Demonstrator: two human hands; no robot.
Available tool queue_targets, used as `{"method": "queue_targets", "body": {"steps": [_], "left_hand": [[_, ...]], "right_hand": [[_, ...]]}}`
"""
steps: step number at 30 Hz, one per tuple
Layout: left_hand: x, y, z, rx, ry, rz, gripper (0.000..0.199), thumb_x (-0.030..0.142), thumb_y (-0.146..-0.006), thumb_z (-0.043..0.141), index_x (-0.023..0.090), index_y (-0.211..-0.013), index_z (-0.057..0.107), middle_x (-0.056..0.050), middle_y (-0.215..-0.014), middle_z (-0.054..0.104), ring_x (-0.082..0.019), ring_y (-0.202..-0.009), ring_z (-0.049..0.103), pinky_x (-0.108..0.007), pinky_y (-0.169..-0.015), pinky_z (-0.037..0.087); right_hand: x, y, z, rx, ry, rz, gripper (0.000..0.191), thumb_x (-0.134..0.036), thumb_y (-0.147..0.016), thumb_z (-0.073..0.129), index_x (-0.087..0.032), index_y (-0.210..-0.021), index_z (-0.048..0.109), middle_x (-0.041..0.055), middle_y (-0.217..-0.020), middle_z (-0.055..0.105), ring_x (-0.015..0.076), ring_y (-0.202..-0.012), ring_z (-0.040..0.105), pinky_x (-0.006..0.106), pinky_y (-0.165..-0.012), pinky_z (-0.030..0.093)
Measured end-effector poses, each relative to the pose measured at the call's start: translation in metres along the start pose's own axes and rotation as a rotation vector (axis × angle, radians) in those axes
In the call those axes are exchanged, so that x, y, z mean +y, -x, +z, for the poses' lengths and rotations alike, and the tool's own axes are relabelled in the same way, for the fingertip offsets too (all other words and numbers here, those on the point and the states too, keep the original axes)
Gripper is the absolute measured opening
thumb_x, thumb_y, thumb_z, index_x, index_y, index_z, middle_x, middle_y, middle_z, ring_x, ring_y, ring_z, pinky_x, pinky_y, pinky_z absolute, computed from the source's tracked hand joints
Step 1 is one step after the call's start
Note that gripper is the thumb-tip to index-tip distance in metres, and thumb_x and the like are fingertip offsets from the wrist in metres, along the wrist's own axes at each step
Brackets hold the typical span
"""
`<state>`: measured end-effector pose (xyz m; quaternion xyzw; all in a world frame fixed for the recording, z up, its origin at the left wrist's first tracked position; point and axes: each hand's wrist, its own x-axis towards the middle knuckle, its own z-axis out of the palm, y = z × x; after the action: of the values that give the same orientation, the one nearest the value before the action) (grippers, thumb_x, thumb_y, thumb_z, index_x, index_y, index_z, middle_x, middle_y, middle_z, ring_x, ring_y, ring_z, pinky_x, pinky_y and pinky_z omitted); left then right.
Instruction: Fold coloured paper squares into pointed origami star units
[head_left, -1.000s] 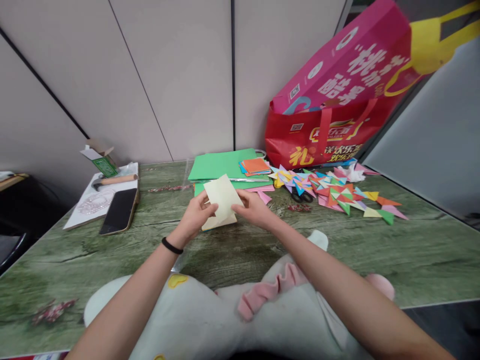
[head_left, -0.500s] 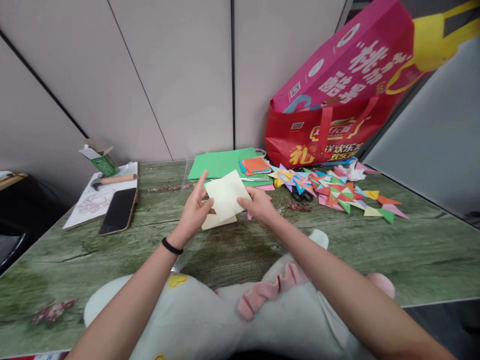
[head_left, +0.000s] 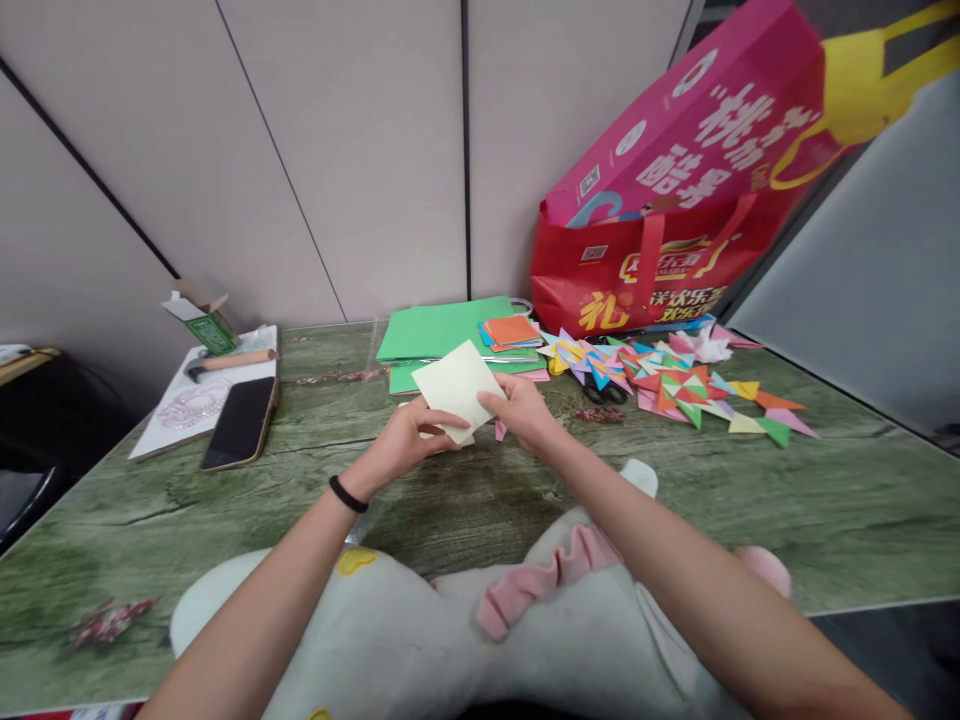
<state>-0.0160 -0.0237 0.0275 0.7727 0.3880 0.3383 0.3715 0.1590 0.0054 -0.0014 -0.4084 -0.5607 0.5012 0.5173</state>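
A pale yellow square sheet of paper [head_left: 456,380] is held up at a slant over the table, one corner pointing away from me. My right hand [head_left: 521,408] pinches its right side, with the thumb on top. My left hand [head_left: 420,432] is closed at the lower left edge, its fingers reaching across the near corner. Under the sheet, mostly hidden by it and my left hand, lies more pale paper on the table. A small pink paper piece [head_left: 501,430] lies just below my right hand.
Behind are green folders [head_left: 442,328] with an orange-topped stack of squares [head_left: 511,332]. Folded paper pieces [head_left: 682,385] and black scissors [head_left: 604,393] lie right, before a red bag [head_left: 592,265]. Left are a phone [head_left: 238,423], a hammer [head_left: 232,362] and a small box [head_left: 206,325].
My left hand's fingers have come down from their raised, spread pose and closed at the sheet's lower edge. My right hand keeps its pinch; the sheet has barely moved.
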Motion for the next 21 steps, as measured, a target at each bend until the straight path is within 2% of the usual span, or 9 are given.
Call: {"method": "queue_targets", "body": {"steps": [7,10,14,18,21], "left_hand": [[-0.011,-0.001,-0.001,0.031,-0.189,0.075,0.009,0.022,-0.068,0.066,0.019,-0.073,0.072,-0.005,-0.084,0.067,-0.016,-0.078,0.059,-0.027,-0.071,0.046],[-0.009,-0.002,0.0,0.057,-0.156,0.021,0.013,0.027,-0.072,0.062,0.018,-0.075,0.071,-0.005,-0.079,0.068,-0.015,-0.072,0.06,-0.025,-0.065,0.048],[-0.001,-0.001,0.0,0.154,-0.088,-0.083,0.018,0.03,-0.069,0.065,0.015,-0.075,0.07,-0.007,-0.08,0.07,-0.015,-0.067,0.061,-0.023,-0.059,0.049],[0.006,-0.001,-0.001,0.236,-0.048,-0.122,0.02,0.031,-0.064,0.068,0.014,-0.074,0.069,-0.007,-0.078,0.07,-0.015,-0.064,0.062,-0.023,-0.057,0.05],[0.007,-0.002,-0.001,0.286,-0.008,-0.158,0.022,0.03,-0.062,0.07,0.012,-0.075,0.068,-0.006,-0.07,0.068,-0.014,-0.057,0.061,-0.023,-0.052,0.048]], "right_hand": [[0.0,-0.001,0.0,-0.01,-0.032,0.009,0.023,-0.026,-0.06,0.052,-0.013,-0.078,0.058,-0.0006,-0.063,0.056,0.0109,-0.055,0.047,0.022,-0.05,0.037],[-0.001,0.0,0.0,-0.022,-0.034,0.017,0.022,-0.026,-0.06,0.053,-0.013,-0.077,0.058,-0.0013,-0.061,0.055,0.0098,-0.052,0.045,0.021,-0.047,0.036],[-0.002,0.002,0.001,-0.054,-0.038,0.041,0.024,-0.028,-0.061,0.057,-0.012,-0.079,0.059,-0.0015,-0.059,0.055,0.0087,-0.047,0.043,0.021,-0.043,0.034],[-0.006,0.003,0.004,-0.114,-0.108,0.073,0.026,-0.031,-0.06,0.063,-0.014,-0.079,0.06,0.0007,-0.066,0.061,0.0124,-0.056,0.054,0.025,-0.052,0.044],[-0.01,0.005,0.006,-0.159,-0.156,0.098,0.026,-0.032,-0.06,0.064,-0.014,-0.078,0.061,0.0005,-0.069,0.062,0.0127,-0.058,0.056,0.028,-0.058,0.048]]}}
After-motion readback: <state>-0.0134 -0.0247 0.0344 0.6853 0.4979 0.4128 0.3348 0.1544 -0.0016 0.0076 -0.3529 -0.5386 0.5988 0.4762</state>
